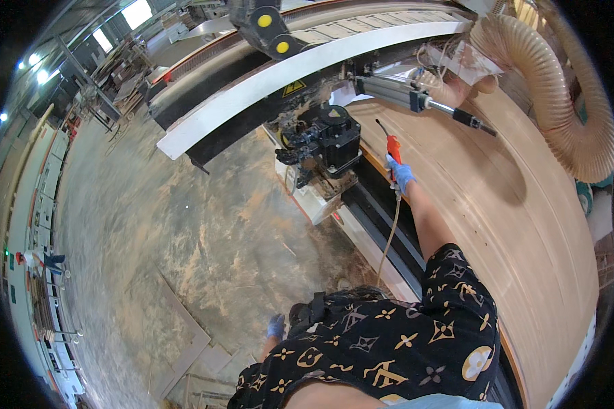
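Note:
My right hand point(402, 175), in a blue glove, is closed around the handle of a red air blow gun point(393, 146). The gun's thin dark nozzle points up and away, above the edge of a large wooden panel point(498, 211). From its lower end a pale air hose point(389, 247) hangs down toward my body. My left hand point(275, 326), also gloved in blue, hangs low at my left side over the floor. Its fingers are too small and partly hidden to read, and nothing shows in it.
A machine gantry point(314, 58) spans the far side, with a black motor point(339, 140) on the machine's side rail. A ribbed dust hose point(546, 88) curves at the right. Loose boards point(201, 341) lie on the dusty floor. Another person point(37, 260) works far left.

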Available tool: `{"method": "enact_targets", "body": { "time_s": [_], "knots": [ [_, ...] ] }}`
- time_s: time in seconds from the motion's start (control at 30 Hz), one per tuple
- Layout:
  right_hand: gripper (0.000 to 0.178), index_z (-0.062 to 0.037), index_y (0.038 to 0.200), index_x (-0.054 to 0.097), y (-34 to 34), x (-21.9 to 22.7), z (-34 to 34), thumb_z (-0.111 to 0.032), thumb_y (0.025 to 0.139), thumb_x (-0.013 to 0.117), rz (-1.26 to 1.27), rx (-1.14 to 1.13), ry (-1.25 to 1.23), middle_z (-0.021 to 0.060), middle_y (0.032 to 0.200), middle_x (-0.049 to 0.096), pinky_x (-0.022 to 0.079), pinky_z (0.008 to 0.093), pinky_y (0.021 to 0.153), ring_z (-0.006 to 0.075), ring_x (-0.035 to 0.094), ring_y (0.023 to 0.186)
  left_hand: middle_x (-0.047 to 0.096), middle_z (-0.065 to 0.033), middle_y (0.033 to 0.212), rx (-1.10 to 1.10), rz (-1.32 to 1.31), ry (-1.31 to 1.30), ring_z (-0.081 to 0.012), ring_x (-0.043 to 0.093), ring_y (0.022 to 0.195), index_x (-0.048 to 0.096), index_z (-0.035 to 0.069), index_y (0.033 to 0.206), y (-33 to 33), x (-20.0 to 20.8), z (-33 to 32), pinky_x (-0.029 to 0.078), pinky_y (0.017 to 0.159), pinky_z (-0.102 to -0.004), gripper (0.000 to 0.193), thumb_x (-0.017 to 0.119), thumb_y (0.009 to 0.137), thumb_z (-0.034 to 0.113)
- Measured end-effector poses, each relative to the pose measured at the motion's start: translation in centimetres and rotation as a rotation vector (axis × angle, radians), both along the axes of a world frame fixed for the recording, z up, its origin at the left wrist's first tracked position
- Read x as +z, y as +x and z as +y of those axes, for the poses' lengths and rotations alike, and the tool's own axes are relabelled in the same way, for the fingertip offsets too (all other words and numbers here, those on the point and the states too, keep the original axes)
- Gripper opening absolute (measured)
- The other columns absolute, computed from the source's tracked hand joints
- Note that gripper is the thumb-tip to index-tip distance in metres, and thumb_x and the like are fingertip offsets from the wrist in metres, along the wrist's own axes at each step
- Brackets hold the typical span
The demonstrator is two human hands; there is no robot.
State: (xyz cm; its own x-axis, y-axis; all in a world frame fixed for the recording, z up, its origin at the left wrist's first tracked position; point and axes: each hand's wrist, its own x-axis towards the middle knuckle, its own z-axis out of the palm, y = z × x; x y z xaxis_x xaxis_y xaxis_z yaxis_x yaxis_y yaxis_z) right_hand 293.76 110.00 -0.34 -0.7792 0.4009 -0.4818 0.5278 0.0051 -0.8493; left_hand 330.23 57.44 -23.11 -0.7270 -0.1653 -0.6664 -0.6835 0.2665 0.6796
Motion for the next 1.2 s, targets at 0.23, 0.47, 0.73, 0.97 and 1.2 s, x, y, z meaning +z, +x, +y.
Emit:
{"method": "enact_targets", "body": {
  "time_s": [0.23, 0.47, 0.73, 0.97, 1.2],
  "knots": [
    [0.048, -0.0088, 0.082, 0.059, 5.5, -0.5, -6.2, -0.056, 0.074, 0.060, 0.053, 0.093, -0.028, 0.0020, 0.058, 0.052, 0.035, 0.0272, 0.040, 0.0136, 0.042, 0.042, 0.060, -0.0062, 0.097, 0.088, -0.104, -0.029, -0.0201, 0.058, 0.076, 0.052, 0.007, 0.115, 1.0, -1.3, -4.7, 0.046, 0.058, -0.0353, 0.041, 0.056, 0.083, 0.032],
    [0.041, -0.0102, 0.072, 0.056, 16.9, -12.3, -13.3, -0.050, 0.075, 0.064, -0.103, -0.191, 0.071, 0.0021, 0.056, 0.051, 0.034, 0.0274, 0.039, 0.0139, 0.043, 0.039, 0.060, -0.0169, 0.088, -0.565, 0.347, -0.592, -0.0336, 0.057, 0.079, 0.054, 0.008, 0.100, 1.7, -7.3, -17.7, 0.047, 0.069, -0.0406, 0.024, 0.055, 0.077, 0.018],
    [0.034, -0.0039, 0.077, 0.057, 17.5, -12.8, -31.8, -0.036, 0.077, 0.068, 0.068, 0.229, 0.512, 0.0006, 0.059, 0.048, 0.038, 0.0306, 0.052, 0.0117, 0.040, 0.055, 0.059, -0.0121, 0.098, -1.135, -0.043, -0.804, -0.0343, 0.057, 0.089, 0.054, 0.009, 0.097, 2.5, -9.0, -31.8, 0.047, 0.074, -0.0416, 0.026, 0.057, 0.075, 0.023],
    [0.043, -0.0028, 0.088, 0.060, 2.1, -11.8, -37.5, -0.043, 0.075, 0.067, 0.139, 0.060, 0.378, 0.0021, 0.064, 0.053, 0.039, 0.0297, 0.049, 0.0104, 0.047, 0.054, 0.059, -0.0043, 0.089, 0.426, -0.447, -0.034, -0.0197, 0.056, 0.071, 0.055, 0.013, 0.101, -5.9, -6.1, -38.4, 0.046, 0.057, -0.0354, 0.025, 0.049, 0.087, 0.033],
    [0.030, -0.0107, 0.074, 0.055, -7.9, -11.1, -42.2, -0.038, 0.074, 0.068, 0.119, 0.041, 0.122, -0.0017, 0.054, 0.047, 0.032, 0.0247, 0.038, 0.0101, 0.041, 0.040, 0.057, -0.0003, 0.086, 0.520, -0.106, 0.104, -0.0158, 0.053, 0.072, 0.054, 0.018, 0.102, -19.7, 1.4, -34.6, 0.042, 0.057, -0.0345, 0.026, 0.054, 0.084, 0.037]
  ]
}}
